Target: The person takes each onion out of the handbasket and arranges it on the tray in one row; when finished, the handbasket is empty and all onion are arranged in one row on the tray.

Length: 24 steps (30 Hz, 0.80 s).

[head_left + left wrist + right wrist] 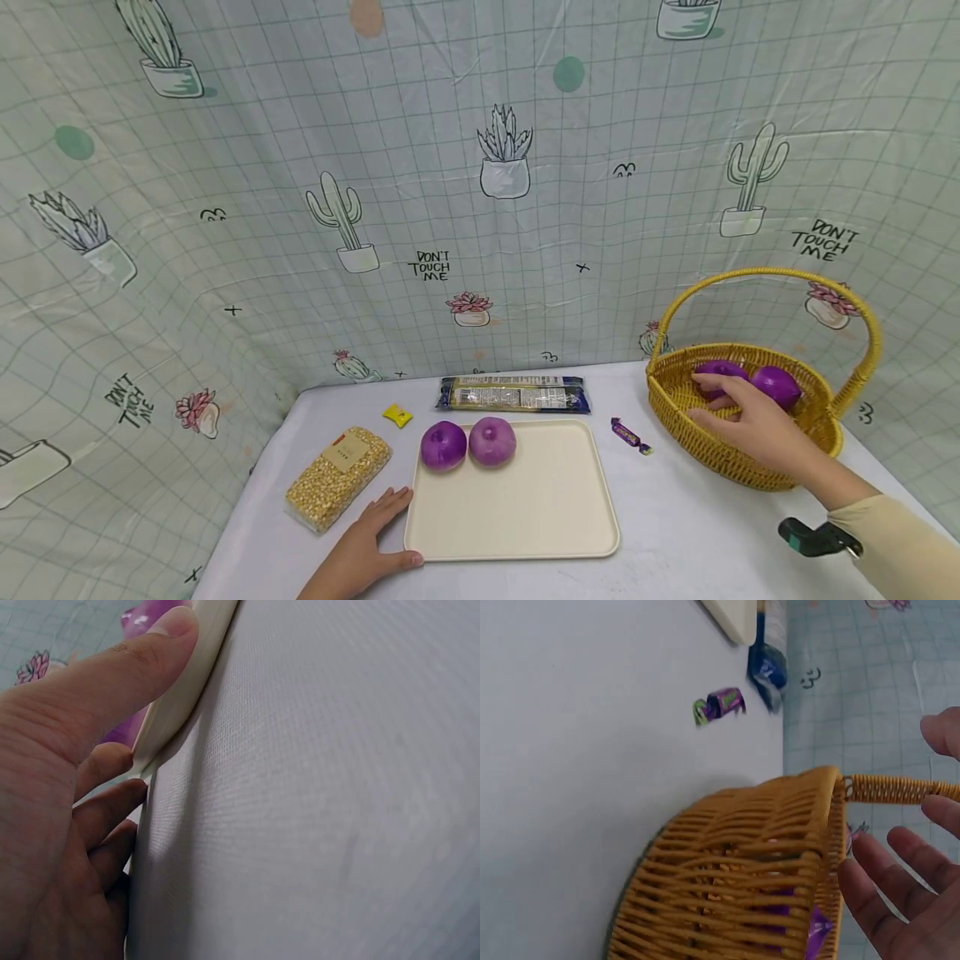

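Purple onions [778,387]: in the head view I count two in the wicker basket [693,435] at right, plus a darker onion [444,446] and a lighter onion [492,442] side by side along the tray's [517,512] far-left edge. Right hand [757,425] is over the basket, fingers apart, nothing held that I can see – probably kept loose to suit a round onion. Left hand [367,542] sits at the tray's near-left corner, likely to steady it. The pair's far-left spot leaves most of the tray bare. Corn bag [339,479], yellow candy [397,415], long packets [513,394] and purple-wrapped candy [631,436] lie around it on the worktop [667,533].

Left wrist view: thumb against the tray rim, other fingers extended beside the edge, gap wide – bracing, I'd judge, not gripping.

Right wrist view: fingers spread, thumb well apart, no onion between them; purple shows behind the basket weave. Contact with the basket, I can't tell.
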Tool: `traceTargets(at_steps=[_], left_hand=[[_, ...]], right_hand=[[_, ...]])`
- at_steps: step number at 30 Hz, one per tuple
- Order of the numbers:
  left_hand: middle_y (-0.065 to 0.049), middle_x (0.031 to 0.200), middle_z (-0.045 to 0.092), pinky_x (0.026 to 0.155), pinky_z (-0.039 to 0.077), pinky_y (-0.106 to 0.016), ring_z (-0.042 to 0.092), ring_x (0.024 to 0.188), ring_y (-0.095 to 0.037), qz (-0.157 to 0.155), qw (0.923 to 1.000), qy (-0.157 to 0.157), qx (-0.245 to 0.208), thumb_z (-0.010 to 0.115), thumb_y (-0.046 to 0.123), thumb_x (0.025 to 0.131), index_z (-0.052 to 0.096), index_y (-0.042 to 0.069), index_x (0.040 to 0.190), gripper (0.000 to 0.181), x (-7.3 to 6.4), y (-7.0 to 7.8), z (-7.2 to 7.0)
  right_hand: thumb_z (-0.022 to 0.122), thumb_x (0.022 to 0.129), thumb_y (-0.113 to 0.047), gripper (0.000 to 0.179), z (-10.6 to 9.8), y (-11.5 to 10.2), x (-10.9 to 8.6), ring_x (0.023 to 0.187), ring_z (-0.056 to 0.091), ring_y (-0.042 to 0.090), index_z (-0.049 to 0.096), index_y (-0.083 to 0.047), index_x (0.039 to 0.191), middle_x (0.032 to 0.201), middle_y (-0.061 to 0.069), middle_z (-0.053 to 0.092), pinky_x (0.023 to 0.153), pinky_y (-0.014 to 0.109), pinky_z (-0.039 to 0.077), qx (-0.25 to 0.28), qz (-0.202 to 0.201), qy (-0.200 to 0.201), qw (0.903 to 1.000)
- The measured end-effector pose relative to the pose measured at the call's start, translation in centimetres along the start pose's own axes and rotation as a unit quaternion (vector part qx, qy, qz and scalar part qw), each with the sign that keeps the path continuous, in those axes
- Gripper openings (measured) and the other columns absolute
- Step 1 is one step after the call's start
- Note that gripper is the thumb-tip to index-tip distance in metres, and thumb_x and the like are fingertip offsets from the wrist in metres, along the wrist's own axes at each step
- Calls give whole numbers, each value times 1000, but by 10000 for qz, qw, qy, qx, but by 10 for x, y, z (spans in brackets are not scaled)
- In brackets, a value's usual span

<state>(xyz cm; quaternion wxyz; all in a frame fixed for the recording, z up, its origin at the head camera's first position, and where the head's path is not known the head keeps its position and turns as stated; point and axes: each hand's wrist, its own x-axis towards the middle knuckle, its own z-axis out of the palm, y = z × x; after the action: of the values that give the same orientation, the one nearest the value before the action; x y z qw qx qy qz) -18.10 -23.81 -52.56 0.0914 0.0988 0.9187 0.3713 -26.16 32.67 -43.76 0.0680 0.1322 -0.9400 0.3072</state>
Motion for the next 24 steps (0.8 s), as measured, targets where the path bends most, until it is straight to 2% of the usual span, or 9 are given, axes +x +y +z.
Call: traceTargets(at_steps=[3,9,13,20,24], left_hand=[[-18,158,42,117,22,-71,26,148,-48,5,10000,8,-2,87,49,75,48,8,152,95,-1,1,-1],[-18,158,42,117,22,-71,26,148,-48,-56,10000,-25,-31,87,51,74,48,8,152,97,0,2,0],[-18,158,41,118,20,-70,25,149,-47,-90,9999,-25,-48,87,51,74,47,8,152,97,0,1,0],[-16,159,40,118,19,-71,24,149,-48,-271,9996,-44,-67,86,53,73,47,10,153,98,2,0,0],[-15,159,41,118,19,-70,24,149,-47,-240,9997,-42,-57,87,52,73,47,10,153,98,2,-1,1]], right_hand=[[68,98,-41,69,-6,11,1,109,63,42,46,1,148,133,27,56,81,51,62,-119,143,-6,9998],[66,99,-44,72,-19,32,8,106,62,45,45,7,145,123,30,58,82,60,59,-369,324,-24,9988],[65,100,-44,74,-25,43,16,108,58,48,43,12,143,124,35,55,86,66,53,-516,377,-60,9979],[62,101,-46,80,-30,62,26,115,51,57,38,17,143,129,42,49,93,72,46,-577,692,-284,9955],[64,100,-43,77,-31,72,32,116,50,60,40,17,142,129,43,50,93,74,44,-658,635,-312,9953]])
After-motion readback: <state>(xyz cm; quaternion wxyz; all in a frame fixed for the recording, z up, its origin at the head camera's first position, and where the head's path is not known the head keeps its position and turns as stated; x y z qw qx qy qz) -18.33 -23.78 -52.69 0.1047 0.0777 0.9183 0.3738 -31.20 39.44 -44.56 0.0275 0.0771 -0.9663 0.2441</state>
